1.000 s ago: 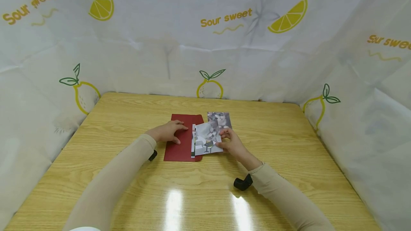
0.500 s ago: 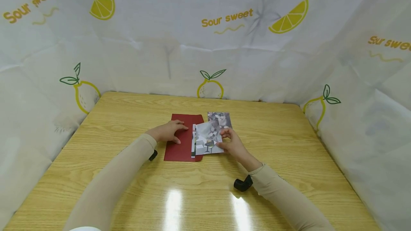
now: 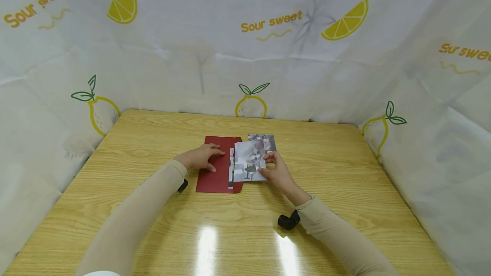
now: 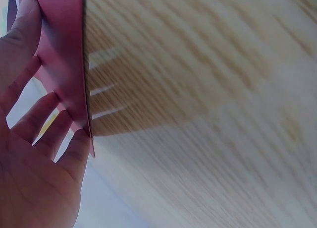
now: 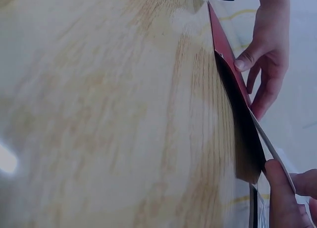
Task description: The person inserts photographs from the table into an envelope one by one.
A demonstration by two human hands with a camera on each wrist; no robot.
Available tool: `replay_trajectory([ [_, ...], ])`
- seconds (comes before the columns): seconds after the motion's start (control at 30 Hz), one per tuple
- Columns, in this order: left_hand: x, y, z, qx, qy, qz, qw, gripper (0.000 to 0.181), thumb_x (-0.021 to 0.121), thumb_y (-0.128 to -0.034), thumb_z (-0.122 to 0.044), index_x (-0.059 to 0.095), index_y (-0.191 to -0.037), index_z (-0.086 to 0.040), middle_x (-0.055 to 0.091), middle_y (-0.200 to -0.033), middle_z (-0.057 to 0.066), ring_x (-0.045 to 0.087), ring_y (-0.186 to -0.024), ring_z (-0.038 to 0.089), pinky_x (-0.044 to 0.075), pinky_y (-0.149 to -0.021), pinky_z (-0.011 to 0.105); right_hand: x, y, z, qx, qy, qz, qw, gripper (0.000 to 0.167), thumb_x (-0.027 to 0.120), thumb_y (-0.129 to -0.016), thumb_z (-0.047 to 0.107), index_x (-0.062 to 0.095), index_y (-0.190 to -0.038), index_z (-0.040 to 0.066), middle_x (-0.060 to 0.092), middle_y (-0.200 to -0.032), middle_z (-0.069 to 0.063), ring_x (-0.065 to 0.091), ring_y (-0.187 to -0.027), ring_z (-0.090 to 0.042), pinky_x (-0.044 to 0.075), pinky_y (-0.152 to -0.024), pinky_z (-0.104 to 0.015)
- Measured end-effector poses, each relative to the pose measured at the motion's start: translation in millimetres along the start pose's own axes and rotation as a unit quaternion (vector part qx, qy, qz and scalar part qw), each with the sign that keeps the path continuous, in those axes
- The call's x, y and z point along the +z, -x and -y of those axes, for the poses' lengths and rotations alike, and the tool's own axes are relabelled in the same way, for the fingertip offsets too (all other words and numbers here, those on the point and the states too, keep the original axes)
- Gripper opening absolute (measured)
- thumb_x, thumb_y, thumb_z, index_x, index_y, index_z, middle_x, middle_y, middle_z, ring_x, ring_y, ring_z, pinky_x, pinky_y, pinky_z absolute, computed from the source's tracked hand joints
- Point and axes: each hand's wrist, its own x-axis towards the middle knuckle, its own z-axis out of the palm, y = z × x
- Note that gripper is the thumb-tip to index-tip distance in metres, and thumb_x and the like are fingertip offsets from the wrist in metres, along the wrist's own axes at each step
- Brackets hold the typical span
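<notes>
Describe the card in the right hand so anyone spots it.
On the wooden table, the left hand rests on a red envelope. Overlapping its right side in the head view is a picture card; unlike the photo behind, it's pinched by the right hand.

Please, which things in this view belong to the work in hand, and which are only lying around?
Likely in the work:
red envelope, touched by the left hand
picture card, pinched by the right hand
second card, partly hidden
printed strip at the envelope's edge

Apparently only surroundings:
wooden table
lemon-print cloth
black piece at the right wrist
</notes>
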Motion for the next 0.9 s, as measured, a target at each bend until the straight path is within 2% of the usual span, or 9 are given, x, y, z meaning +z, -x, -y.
replay_trajectory([
  [0.3, -0.9, 2.4, -1.8, 0.001, 0.001, 0.0, 1.0, 0.064, 0.073, -0.0867, -0.022, 0.047, -0.144, -0.012, 0.027, -0.156, 0.016, 0.024, -0.144, 0.038, 0.039, -0.109, 0.045, 2.0, -15.8, -26.2, 0.001, -0.016, -0.036, 0.9992, 0.038, 0.063, -0.088, -0.008, 0.041, -0.118, 0.0, 0.042, -0.11, -0.014, 0.044, -0.055, -0.007, 0.038, -0.048, -0.02],
  [0.53, 0.5, 2.3, -1.3, -0.003, -0.001, 0.001, 1.0, 0.064, 0.073, -0.0867, -0.022, 0.047, -0.144, -0.012, 0.027, -0.156, 0.015, 0.024, -0.143, 0.037, 0.039, -0.109, 0.044, 6.1, -16.0, -28.9, -0.003, -0.019, -0.05, 0.9986, 0.038, 0.062, -0.087, -0.011, 0.04, -0.116, 0.0, 0.043, -0.107, -0.013, 0.046, -0.058, -0.007, 0.039, -0.048, -0.019],
  [0.83, -1.1, 1.4, -1.7, 0.0, 0.0, 0.001, 1.0, 0.064, 0.073, -0.0864, -0.023, 0.048, -0.144, -0.012, 0.027, -0.156, 0.016, 0.025, -0.143, 0.037, 0.039, -0.109, 0.044, 5.9, -14.0, -30.5, -0.003, -0.024, -0.049, 0.9985, 0.038, 0.063, -0.086, -0.012, 0.039, -0.114, -0.002, 0.043, -0.101, -0.011, 0.042, -0.052, -0.008, 0.041, -0.047, -0.021],
  [0.9, -1.1, 1.2, -1.7, -0.002, 0.002, 0.003, 1.0, 0.064, 0.073, -0.0864, -0.023, 0.048, -0.144, -0.013, 0.027, -0.156, 0.015, 0.024, -0.144, 0.037, 0.039, -0.109, 0.043, 6.3, -14.1, -31.7, -0.002, -0.017, -0.051, 0.9986, 0.037, 0.063, -0.085, -0.012, 0.04, -0.113, -0.002, 0.043, -0.101, -0.012, 0.042, -0.056, -0.009, 0.042, -0.047, -0.021],
])
